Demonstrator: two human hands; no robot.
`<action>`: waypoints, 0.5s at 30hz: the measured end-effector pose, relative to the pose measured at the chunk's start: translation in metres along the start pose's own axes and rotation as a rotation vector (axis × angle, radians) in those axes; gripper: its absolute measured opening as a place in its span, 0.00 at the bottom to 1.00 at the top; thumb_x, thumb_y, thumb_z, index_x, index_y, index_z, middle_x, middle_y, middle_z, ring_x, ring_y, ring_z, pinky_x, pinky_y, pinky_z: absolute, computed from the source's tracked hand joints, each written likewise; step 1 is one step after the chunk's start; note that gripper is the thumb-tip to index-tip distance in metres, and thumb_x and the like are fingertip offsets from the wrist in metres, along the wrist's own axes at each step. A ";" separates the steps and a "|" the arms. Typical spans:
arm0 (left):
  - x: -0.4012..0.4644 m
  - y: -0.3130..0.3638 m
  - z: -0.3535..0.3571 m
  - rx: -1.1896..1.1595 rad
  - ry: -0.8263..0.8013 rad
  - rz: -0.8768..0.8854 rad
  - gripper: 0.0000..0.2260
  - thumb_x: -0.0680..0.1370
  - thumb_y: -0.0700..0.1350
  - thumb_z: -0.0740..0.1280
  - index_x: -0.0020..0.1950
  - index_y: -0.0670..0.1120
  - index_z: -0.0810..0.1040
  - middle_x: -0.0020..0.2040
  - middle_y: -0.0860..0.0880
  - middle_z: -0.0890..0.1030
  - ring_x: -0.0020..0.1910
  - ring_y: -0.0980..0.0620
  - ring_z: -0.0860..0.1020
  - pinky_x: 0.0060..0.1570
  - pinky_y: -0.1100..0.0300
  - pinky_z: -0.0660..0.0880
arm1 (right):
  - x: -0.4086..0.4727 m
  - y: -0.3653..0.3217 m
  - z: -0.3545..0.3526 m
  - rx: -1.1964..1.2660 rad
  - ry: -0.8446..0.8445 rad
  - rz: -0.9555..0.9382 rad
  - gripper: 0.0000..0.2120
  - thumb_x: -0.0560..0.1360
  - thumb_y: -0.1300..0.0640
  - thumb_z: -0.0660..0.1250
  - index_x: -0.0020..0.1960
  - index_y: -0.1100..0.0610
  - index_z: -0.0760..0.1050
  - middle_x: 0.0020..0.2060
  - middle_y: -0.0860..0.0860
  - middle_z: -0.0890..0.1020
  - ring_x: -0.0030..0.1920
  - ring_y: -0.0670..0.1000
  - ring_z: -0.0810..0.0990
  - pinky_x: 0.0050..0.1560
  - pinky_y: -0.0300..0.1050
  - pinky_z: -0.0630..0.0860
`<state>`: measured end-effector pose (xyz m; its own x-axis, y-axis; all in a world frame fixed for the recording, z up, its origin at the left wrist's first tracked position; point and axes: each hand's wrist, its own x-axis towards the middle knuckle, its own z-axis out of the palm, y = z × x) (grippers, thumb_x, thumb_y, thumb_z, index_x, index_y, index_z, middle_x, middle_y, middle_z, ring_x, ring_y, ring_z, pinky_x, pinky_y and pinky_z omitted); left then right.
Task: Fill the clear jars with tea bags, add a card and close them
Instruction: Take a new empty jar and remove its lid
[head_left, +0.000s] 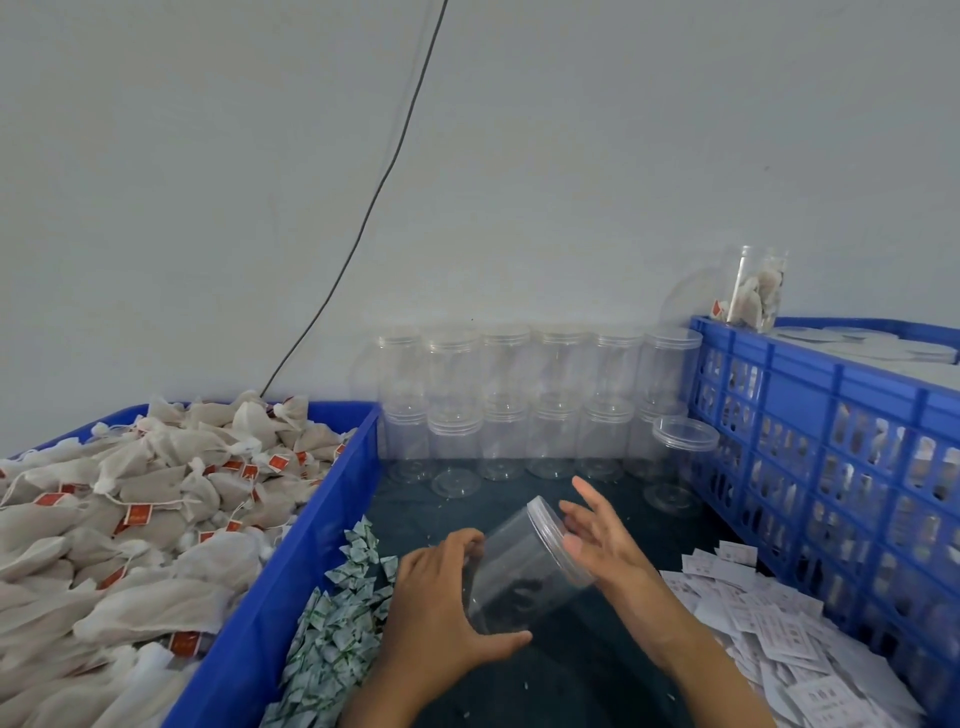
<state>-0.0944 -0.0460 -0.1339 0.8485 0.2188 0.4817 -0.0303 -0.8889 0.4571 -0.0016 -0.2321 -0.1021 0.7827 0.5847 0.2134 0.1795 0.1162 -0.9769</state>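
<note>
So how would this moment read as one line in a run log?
left hand: grips tilted empty clear plastic jar | right hand: open at its lid | white tea bags: in blue bin

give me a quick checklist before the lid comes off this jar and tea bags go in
1. Left hand grips the clear jar: ok.
2. Right hand on the lid: fingers straight, touching only, not ok.
3. Jar empty: ok.
4. Jar upright: not ok, tilted.
5. Tea bags at hand in the blue bin: ok.
6. Cards at hand: ok.
</note>
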 end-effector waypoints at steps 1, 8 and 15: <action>0.001 0.000 0.001 0.062 0.030 0.038 0.41 0.56 0.75 0.67 0.66 0.62 0.62 0.54 0.73 0.64 0.55 0.71 0.61 0.59 0.67 0.59 | 0.001 0.000 0.003 -0.040 0.043 0.017 0.35 0.71 0.40 0.71 0.73 0.41 0.60 0.67 0.44 0.71 0.67 0.43 0.70 0.70 0.49 0.66; 0.004 -0.002 0.007 0.182 0.101 0.166 0.40 0.57 0.74 0.66 0.63 0.55 0.69 0.55 0.63 0.74 0.53 0.60 0.75 0.61 0.59 0.66 | -0.002 0.004 0.006 -0.213 0.064 0.067 0.33 0.68 0.33 0.65 0.70 0.41 0.64 0.55 0.49 0.76 0.54 0.42 0.79 0.56 0.40 0.75; 0.001 0.003 0.004 0.206 0.157 0.168 0.40 0.57 0.74 0.65 0.60 0.51 0.75 0.51 0.59 0.79 0.47 0.59 0.78 0.53 0.60 0.73 | 0.014 0.000 0.004 -0.099 0.038 0.017 0.33 0.78 0.63 0.64 0.76 0.44 0.54 0.73 0.53 0.63 0.72 0.48 0.63 0.64 0.42 0.64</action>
<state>-0.0918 -0.0495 -0.1350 0.7483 0.1075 0.6546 -0.0414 -0.9773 0.2079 0.0072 -0.2206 -0.0994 0.8077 0.5548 0.1995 0.2230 0.0256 -0.9745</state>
